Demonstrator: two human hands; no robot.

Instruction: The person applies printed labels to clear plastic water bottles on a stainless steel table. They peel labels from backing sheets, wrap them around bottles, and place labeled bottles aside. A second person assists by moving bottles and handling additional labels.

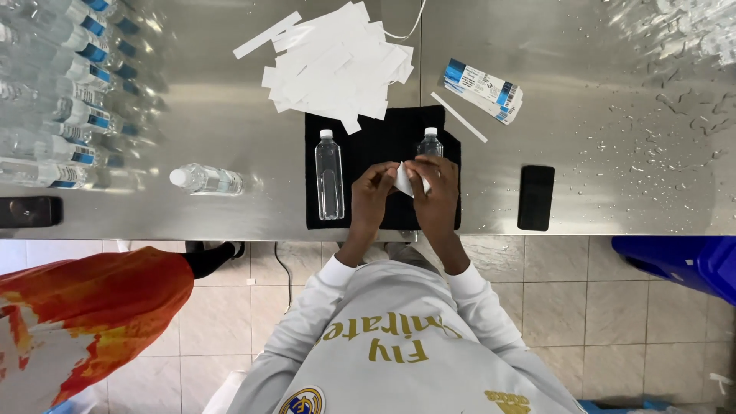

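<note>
My left hand (371, 196) and my right hand (434, 190) meet over a black mat (366, 134) on a steel counter, pinching a small white paper strip (403, 180) between their fingertips. Just behind my right hand stands a clear plastic bottle (429, 143) with a white cap, partly hidden by the fingers. A second clear bottle (330, 175) without a label lies on the mat to the left of my left hand.
A heap of white paper strips (337, 65) lies behind the mat, a stack of blue-and-white labels (483, 90) to its right. A black phone (535, 197) lies right of the mat. One bottle (205, 179) lies at left; several labelled bottles (69, 92) fill the far left. A person in orange (84, 307) stands at lower left. A blue bin (682, 264) stands at right.
</note>
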